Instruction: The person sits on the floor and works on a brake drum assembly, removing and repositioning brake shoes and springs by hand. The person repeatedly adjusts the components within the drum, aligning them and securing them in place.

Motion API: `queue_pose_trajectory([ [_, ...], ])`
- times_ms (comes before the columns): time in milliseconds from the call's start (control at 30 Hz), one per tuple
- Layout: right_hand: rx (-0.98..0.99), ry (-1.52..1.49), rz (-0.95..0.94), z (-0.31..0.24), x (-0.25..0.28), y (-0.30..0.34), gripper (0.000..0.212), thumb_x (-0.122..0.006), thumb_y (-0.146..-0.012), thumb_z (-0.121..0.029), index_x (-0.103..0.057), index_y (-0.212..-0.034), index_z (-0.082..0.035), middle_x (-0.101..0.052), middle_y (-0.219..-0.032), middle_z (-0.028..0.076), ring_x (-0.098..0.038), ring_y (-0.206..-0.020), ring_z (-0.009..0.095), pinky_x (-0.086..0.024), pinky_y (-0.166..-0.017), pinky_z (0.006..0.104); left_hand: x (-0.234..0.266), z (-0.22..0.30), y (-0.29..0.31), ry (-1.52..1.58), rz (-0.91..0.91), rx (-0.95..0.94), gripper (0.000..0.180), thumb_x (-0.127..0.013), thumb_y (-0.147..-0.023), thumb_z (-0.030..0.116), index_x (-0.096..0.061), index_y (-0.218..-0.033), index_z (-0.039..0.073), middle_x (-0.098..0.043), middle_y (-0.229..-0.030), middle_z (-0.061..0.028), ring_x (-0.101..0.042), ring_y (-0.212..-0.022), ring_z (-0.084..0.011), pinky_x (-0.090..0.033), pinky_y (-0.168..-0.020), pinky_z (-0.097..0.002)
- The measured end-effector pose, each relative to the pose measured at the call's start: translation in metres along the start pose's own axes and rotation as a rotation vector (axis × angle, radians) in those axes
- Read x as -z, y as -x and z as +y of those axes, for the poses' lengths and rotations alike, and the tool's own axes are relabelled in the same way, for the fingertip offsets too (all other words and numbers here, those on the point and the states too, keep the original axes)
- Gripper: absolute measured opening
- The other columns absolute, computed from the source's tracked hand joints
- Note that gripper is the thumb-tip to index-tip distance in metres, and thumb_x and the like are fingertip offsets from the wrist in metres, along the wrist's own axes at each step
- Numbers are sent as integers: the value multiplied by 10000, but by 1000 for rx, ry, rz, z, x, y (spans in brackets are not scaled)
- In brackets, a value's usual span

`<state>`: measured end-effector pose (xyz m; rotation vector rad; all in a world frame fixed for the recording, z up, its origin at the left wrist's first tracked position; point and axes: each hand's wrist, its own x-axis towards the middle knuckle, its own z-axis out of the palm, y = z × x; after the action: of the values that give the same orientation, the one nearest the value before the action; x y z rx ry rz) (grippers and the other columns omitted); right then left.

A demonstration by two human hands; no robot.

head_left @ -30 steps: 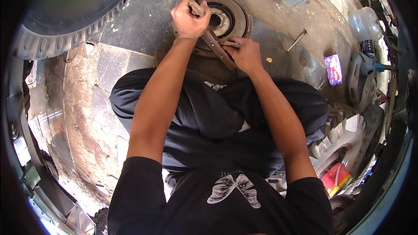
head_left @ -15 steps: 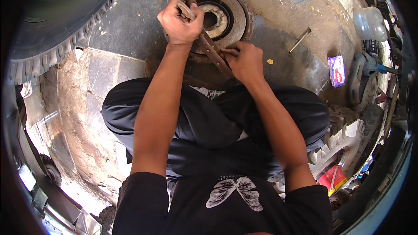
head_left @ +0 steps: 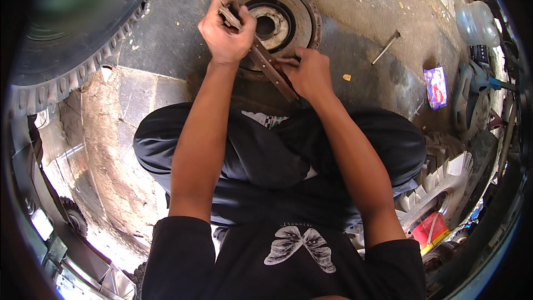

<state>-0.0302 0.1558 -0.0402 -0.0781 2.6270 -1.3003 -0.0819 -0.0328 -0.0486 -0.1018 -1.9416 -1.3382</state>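
A rusty brown brake shoe (head_left: 270, 68), curved and dotted with small rivets or holes, slants across the near part of a round brake drum (head_left: 303, 22) lying on the floor. My left hand (head_left: 226, 32) is wrapped around its upper end, with a worn, rough edge showing between thumb and fingers. Beside the shoe's lower half, my right hand (head_left: 308, 73) is closed with fingers curled and fingertips at the shoe's edge. What those fingertips pinch is hidden. The drum has a dark hole in a pale, dirty hub.
A large tyre (head_left: 83, 78) fills the far left. To the right lie a bolt-like rod (head_left: 385, 48), a purple packet (head_left: 436, 87) and a clear plastic jar (head_left: 477, 24). Another tyre (head_left: 438, 189) and a red-yellow container (head_left: 430, 230) are near my right knee.
Both hands have shifted only slightly, still at the brake shoe. The right hand has moved a little left and up along its edge, and the view has turned slightly.
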Motion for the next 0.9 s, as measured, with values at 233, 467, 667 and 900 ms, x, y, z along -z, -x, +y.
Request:
queue_pose_trajectory([
  [233, -35, 39, -86, 3, 6, 0, 214, -821, -842, -145, -774, -972, 19, -783, -924, 200, -773, -889, 366, -602, -812, 415, 2, -21, 4, 382, -138, -20, 686, -556, -1007, 663, -558, -1088, -19, -626, -861, -120, -620, -808, -168, -532, -724, -312],
  [467, -66, 126, -85, -4, 8, 5, 194, -804, -857, -134, -777, -977, 16, -795, -932, 174, -784, -908, 342, -604, -810, 404, 2, -8, -6, 675, -91, 554, 820, -230, -1065, 692, -628, -874, 1, -642, -847, -146, -623, -793, -295, -501, -782, -404],
  [667, 32, 31, 2, -10, 2, -1, 183, -807, -852, -118, -786, -975, 16, -799, -930, 165, -789, -925, 316, -605, -820, 385, 0, -5, -8, 617, -113, 566, 559, -373, -1130, 424, -635, -933, -28, -637, -838, -139, -625, -782, -256, -501, -763, -377],
  [900, -103, 77, -90, -7, 9, 2, 208, -810, -844, -136, -798, -992, 9, -802, -935, 147, -788, -918, 311, -604, -830, 390, -2, -6, -8, 609, -90, 539, 506, -387, -1132, 369, -616, -913, -26, -600, -820, -122, -610, -775, -252, -500, -764, -378],
])
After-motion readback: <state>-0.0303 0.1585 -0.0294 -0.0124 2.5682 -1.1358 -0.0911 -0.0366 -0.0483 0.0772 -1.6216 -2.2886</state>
